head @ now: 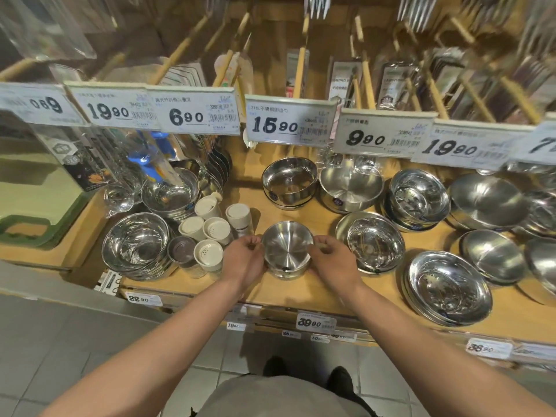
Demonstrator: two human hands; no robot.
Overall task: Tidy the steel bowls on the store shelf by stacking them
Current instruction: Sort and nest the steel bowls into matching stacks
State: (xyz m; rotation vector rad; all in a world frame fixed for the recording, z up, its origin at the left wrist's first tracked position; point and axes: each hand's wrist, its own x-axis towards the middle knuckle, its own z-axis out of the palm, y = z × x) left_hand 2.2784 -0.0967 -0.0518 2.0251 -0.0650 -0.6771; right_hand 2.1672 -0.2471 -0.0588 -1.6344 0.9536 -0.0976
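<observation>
Small steel bowl [286, 249] sits near the front edge of the wooden shelf [316, 288], directly in front of the person. It appears to rest on or in another bowl beneath it; cannot confirm how many are in the stack.

Grip: left hand [243, 261] and right hand [334, 264] flank the small steel bowl, one on each side, fingers curled at the rim. Both look to be pinching the rim, thumbs above.

Handling judgement: thin polished steel, so light, rigid, not fragile, but slick and prone to clatter or slide. Opposite points on the rim are the sensible hold; lower it level so it nests without jamming.

Surroundings, relative to the small steel bowl: white shaker jars [210, 227] just to its left, a mirrored bowl stack [137, 246] further left. Behind it, a deep bowl [289, 182]. Right of it, a wide shiny bowl [373, 242], more bowls beyond. Price tags [290, 121] hang above; tiled floor [90, 332] below.
</observation>
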